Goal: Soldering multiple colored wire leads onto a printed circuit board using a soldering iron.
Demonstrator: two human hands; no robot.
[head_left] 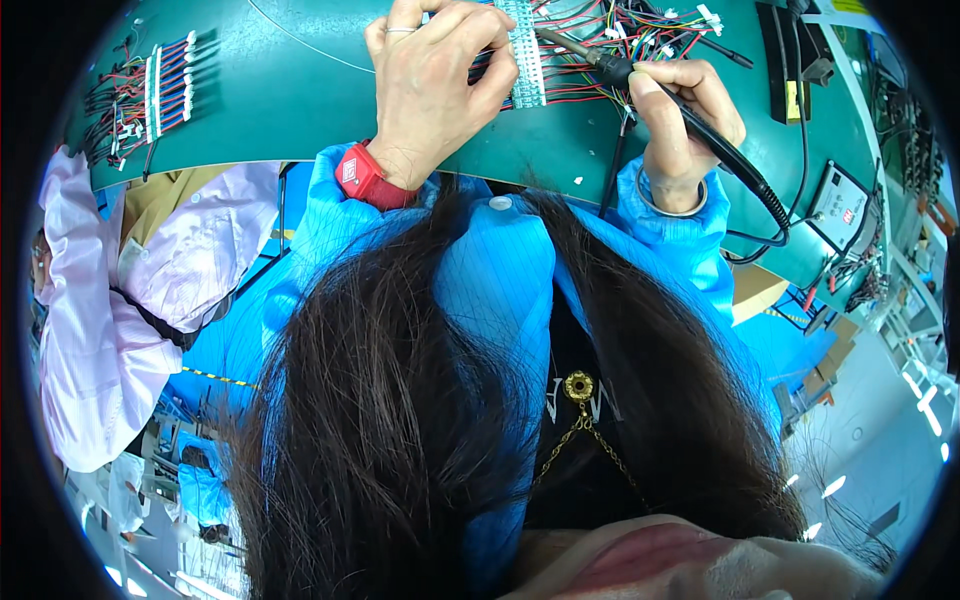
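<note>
My right hand (pixel 680 125) is wrapped round the black handle of a soldering iron (pixel 613 70). The iron's metal tip points left, onto a strip of small white circuit boards (pixel 526 50). Red, black and other coloured wires (pixel 580 88) come off the right side of the strip. My left hand (pixel 440 85) is bent over the strip's left side, its fingers curled together. A thin pale solder wire (pixel 315 48) runs from the top edge into this hand. The left fingertips are partly hidden and cut off by the picture's top edge.
A second wired board strip (pixel 153 95) lies at the left of the green table (pixel 270 100). On the right stand a black-and-white control box (pixel 840 208) and a black holder (pixel 785 70). The iron's cable (pixel 765 195) loops there. A person in a pink sleeve (pixel 75 300) sits left.
</note>
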